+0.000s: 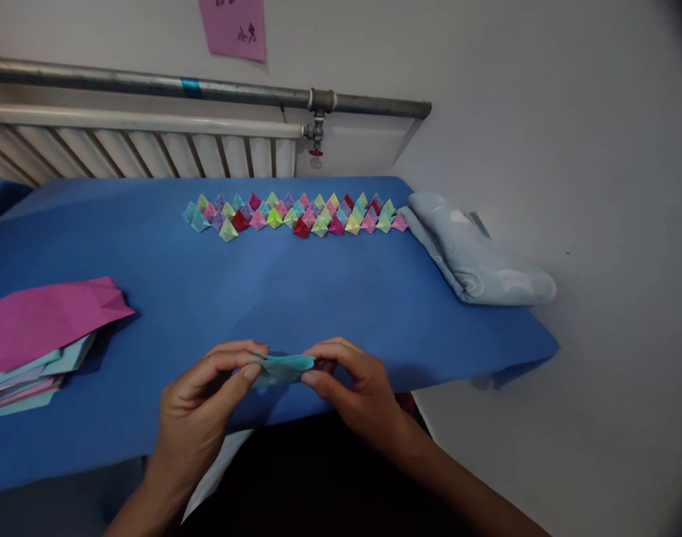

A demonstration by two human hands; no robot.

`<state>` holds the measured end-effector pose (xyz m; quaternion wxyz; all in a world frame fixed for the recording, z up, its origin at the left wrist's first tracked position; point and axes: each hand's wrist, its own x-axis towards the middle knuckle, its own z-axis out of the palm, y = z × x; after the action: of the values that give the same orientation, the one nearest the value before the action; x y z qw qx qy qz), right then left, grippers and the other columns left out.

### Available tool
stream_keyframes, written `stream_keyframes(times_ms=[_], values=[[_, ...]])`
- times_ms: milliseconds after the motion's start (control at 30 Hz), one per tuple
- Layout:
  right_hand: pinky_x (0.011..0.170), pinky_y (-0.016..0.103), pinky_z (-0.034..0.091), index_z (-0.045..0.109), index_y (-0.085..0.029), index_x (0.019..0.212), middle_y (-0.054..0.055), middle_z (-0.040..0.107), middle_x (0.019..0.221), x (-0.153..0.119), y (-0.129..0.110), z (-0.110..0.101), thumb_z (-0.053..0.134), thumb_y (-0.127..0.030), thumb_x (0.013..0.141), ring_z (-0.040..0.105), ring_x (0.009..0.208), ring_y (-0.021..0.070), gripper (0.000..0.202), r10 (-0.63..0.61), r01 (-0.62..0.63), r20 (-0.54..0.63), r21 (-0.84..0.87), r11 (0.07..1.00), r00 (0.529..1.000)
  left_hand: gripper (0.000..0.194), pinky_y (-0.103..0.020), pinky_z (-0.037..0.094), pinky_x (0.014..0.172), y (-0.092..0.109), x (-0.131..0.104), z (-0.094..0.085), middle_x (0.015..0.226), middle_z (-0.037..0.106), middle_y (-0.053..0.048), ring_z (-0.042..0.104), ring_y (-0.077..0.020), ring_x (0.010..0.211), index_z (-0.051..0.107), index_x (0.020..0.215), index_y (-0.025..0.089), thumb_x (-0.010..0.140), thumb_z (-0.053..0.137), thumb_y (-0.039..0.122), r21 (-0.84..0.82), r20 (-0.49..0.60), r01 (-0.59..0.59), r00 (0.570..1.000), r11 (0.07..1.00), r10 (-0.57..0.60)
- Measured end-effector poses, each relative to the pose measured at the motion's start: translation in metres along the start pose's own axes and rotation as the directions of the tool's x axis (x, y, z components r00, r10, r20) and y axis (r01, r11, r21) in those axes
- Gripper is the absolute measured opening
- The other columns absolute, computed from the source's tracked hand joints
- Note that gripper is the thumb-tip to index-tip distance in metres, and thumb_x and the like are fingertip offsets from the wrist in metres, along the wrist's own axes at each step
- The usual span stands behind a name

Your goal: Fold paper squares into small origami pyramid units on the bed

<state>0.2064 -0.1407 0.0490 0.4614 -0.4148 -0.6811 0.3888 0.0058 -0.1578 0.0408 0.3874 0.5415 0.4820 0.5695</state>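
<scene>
Between my hands, just above the near edge of the blue-covered table (195, 298), is a small folded piece of teal origami paper (285, 367). My left hand (198, 406) pinches its left end between thumb and fingers. At the right end, my right hand (357, 380) grips it the same way. Its top edge bows slightly, and the fingertips cover both ends. Farther back on the cloth stand rows of small folded paper pieces (274, 217) in pink, green, purple, red, yellow and blue.
At the left lies a stack of coloured paper sheets (39, 365) with a creased magenta sheet (61, 317) on top. A folded pale blue blanket (480, 257) rests at the table's right end. Behind are a white radiator (145, 153), a metal pipe (251, 93) and a valve (317, 130).
</scene>
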Motion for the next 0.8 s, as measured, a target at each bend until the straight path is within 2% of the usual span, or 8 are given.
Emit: stream_keyframes(times_ms=[200,533,700,800], values=[[0.065,0.025,0.049,0.069,-0.022,0.089,0.000,0.066,0.079,0.003,-0.005,0.003,0.064,-0.022,0.086,0.061,0.071,0.0120,0.006,-0.027,0.025,-0.051,-0.045,0.999,0.998,0.010,-0.031,0.057,0.084,0.000,0.000,0.005,0.092,0.074,0.002,0.068,-0.0160,0.094,0.073,0.082,0.028,0.079,0.070,0.019,-0.041,-0.040,0.039,0.998,0.998,-0.041],[0.070,0.028,0.051,0.068,-0.023,0.083,0.000,0.069,0.077,0.005,-0.006,0.005,0.059,-0.019,0.089,0.064,0.073,0.0134,0.012,-0.079,0.074,-0.103,-0.052,0.996,0.992,0.003,-0.034,0.057,0.082,-0.005,0.000,0.013,0.087,0.072,-0.001,0.067,-0.0190,0.095,0.072,0.074,0.024,0.077,0.071,0.024,-0.114,-0.156,0.143,0.975,0.983,-0.160],[0.067,0.025,0.049,0.066,-0.022,0.079,-0.001,0.066,0.075,0.008,-0.004,0.003,0.059,-0.018,0.088,0.061,0.069,0.0119,0.012,-0.040,0.036,-0.074,-0.051,0.998,0.996,0.005,-0.032,0.054,0.084,-0.008,0.001,0.016,0.087,0.072,-0.001,0.066,-0.0173,0.095,0.072,0.074,0.023,0.079,0.070,0.025,-0.111,-0.153,0.159,0.973,0.981,-0.175],[0.066,0.025,0.047,0.067,-0.022,0.083,-0.002,0.065,0.077,0.012,-0.005,0.003,0.064,-0.020,0.084,0.060,0.071,0.0122,0.003,-0.002,0.001,-0.020,-0.061,0.998,1.000,0.005,-0.029,0.054,0.081,-0.008,0.000,0.017,0.089,0.072,-0.001,0.066,-0.0167,0.094,0.072,0.074,0.022,0.078,0.071,0.026,-0.089,-0.128,0.190,0.971,0.978,-0.201]])
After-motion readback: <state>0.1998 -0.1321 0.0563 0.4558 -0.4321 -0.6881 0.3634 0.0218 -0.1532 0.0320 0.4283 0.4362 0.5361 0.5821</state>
